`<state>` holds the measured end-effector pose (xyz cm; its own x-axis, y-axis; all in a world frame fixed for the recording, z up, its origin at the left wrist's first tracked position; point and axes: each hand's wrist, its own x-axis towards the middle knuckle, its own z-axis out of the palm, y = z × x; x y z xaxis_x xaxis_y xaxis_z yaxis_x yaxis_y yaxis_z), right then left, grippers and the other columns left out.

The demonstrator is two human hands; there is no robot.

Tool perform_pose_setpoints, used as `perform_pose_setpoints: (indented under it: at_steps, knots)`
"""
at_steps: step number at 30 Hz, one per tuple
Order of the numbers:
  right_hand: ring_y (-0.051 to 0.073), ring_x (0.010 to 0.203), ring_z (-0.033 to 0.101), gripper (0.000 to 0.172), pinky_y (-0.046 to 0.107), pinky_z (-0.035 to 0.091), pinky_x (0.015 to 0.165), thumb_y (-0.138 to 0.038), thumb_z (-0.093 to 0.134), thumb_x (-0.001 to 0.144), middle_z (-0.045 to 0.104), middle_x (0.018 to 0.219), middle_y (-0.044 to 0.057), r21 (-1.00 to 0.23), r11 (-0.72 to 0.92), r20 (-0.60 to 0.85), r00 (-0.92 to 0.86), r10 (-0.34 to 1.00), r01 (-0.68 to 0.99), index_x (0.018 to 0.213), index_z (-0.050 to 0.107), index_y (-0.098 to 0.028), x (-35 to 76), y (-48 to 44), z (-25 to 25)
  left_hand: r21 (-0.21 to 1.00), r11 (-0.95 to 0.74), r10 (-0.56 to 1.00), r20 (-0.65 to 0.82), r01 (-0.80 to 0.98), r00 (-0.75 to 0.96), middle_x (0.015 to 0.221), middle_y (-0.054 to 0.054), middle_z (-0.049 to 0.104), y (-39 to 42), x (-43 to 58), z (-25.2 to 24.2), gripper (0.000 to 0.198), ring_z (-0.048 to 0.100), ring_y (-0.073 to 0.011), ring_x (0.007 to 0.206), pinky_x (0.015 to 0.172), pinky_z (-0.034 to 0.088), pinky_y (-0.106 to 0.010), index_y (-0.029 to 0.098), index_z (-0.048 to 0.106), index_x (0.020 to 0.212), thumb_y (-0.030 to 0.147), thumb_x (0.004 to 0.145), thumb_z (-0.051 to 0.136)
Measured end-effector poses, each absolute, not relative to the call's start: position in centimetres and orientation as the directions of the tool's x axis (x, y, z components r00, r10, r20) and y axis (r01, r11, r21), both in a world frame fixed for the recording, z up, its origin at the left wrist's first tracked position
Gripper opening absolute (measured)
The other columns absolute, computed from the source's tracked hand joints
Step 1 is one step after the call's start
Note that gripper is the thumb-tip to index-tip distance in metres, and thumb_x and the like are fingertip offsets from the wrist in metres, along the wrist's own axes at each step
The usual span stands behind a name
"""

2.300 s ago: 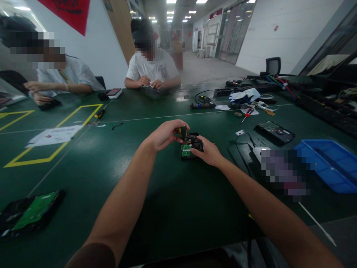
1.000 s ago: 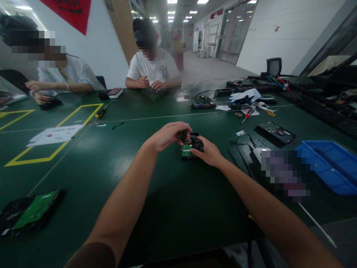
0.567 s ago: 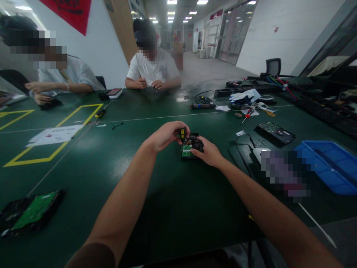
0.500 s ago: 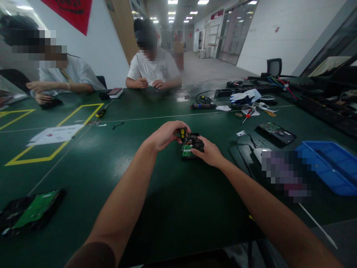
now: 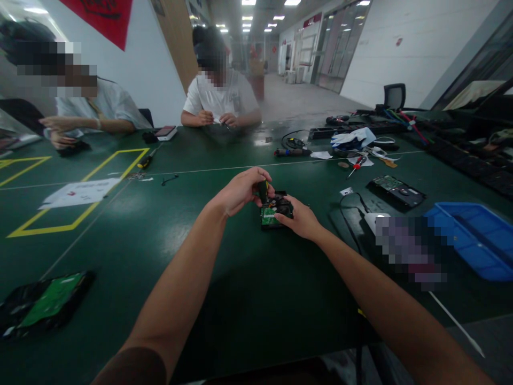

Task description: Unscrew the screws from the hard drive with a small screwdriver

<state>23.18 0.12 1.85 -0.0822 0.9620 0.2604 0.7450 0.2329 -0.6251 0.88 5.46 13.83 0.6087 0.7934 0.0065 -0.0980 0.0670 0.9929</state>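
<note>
A hard drive point(image 5: 272, 213) with a green circuit board facing up lies on the green table point(image 5: 256, 278) in front of me. My left hand point(image 5: 240, 191) is closed round the dark and yellow handle of a small screwdriver point(image 5: 263, 190), held upright with its tip down on the drive. My right hand point(image 5: 298, 218) grips the drive's right edge, fingers curled over it.
Another hard drive point(image 5: 44, 306) lies at the near left, a third point(image 5: 396, 191) at the right beside a blue tray point(image 5: 475, 238). Papers point(image 5: 78, 193) sit inside yellow tape lines. Tools, cables and gloves point(image 5: 352, 137) clutter the far right. Two people sit across the table.
My left hand has lifted slightly and turned on the screwdriver handle. The right hand and the drive stay where they were.
</note>
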Motion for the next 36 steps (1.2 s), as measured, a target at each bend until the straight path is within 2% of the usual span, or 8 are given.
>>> perform_pose_setpoints:
  at_steps: [7, 10, 15, 20, 29, 36]
  knots:
    - [0.031, 0.128, 0.063, 0.066, 0.05, 0.051, 0.106, -0.051, 0.073, 0.089, 0.063, 0.143, 0.012, -0.627, 0.24, 0.262, -0.089, 0.961, 0.741, 0.146, 0.051, -0.026, 23.2, 0.1, 1.8, 0.996, 0.001, 0.826, 0.048, -0.086, 0.562, 0.091, -0.01, 0.067, 5.7, 0.8, 13.6, 0.02, 0.062, -0.0189, 0.083, 0.056, 0.046, -0.027, 0.017, 0.067, 0.089, 0.033, 0.088, 0.055]
    - [0.031, 0.126, 0.064, 0.067, 0.05, 0.051, 0.105, -0.051, 0.073, 0.089, 0.064, 0.141, 0.012, -0.625, 0.227, 0.251, -0.083, 0.964, 0.747, 0.147, 0.05, -0.025, 23.2, 0.1, 1.8, 0.998, -0.045, 0.831, 0.062, -0.044, 0.553, 0.091, -0.008, 0.065, 5.6, 0.9, 13.6, 0.021, 0.059, -0.0175, 0.084, 0.057, 0.044, -0.025, 0.017, 0.068, 0.086, 0.037, 0.088, 0.061]
    - [0.032, 0.128, 0.062, 0.067, 0.05, 0.05, 0.107, -0.051, 0.073, 0.089, 0.062, 0.143, 0.013, -0.616, 0.242, 0.269, -0.088, 0.959, 0.75, 0.146, 0.05, -0.024, 23.2, 0.2, 1.7, 0.994, -0.11, 0.801, 0.075, 0.023, 0.593, 0.092, -0.006, 0.065, 5.1, 0.7, 14.0, 0.025, 0.057, -0.0153, 0.081, 0.06, 0.044, -0.024, 0.019, 0.073, 0.092, 0.043, 0.088, 0.068]
    - [0.032, 0.128, 0.063, 0.067, 0.049, 0.05, 0.106, -0.052, 0.072, 0.089, 0.063, 0.142, 0.013, -0.615, 0.234, 0.267, -0.08, 0.96, 0.753, 0.146, 0.05, -0.024, 23.2, 0.3, 1.6, 0.998, -0.057, 0.756, 0.042, 0.002, 0.653, 0.094, -0.007, 0.067, 4.9, 0.6, 14.4, 0.028, 0.062, -0.0173, 0.084, 0.061, 0.047, -0.026, 0.018, 0.073, 0.105, 0.04, 0.088, 0.069]
    - [0.032, 0.13, 0.062, 0.067, 0.051, 0.05, 0.108, -0.049, 0.073, 0.089, 0.062, 0.144, 0.011, -0.624, 0.242, 0.266, -0.089, 0.96, 0.743, 0.147, 0.049, -0.027, 23.3, 0.2, 1.7, 0.993, 0.064, 0.787, 0.008, -0.095, 0.617, 0.093, -0.011, 0.075, 4.7, 0.9, 14.3, 0.021, 0.071, -0.0221, 0.086, 0.058, 0.047, -0.027, 0.019, 0.056, 0.1, 0.034, 0.088, 0.066]
    - [0.033, 0.128, 0.062, 0.068, 0.052, 0.05, 0.106, -0.049, 0.074, 0.088, 0.063, 0.143, 0.012, -0.622, 0.227, 0.256, -0.08, 0.963, 0.75, 0.147, 0.05, -0.026, 23.2, 0.2, 1.8, 0.998, -0.006, 0.766, 0.048, -0.067, 0.641, 0.098, -0.012, 0.072, 5.1, 0.8, 14.2, 0.019, 0.066, -0.0202, 0.087, 0.059, 0.049, -0.027, 0.016, 0.067, 0.091, 0.032, 0.087, 0.059]
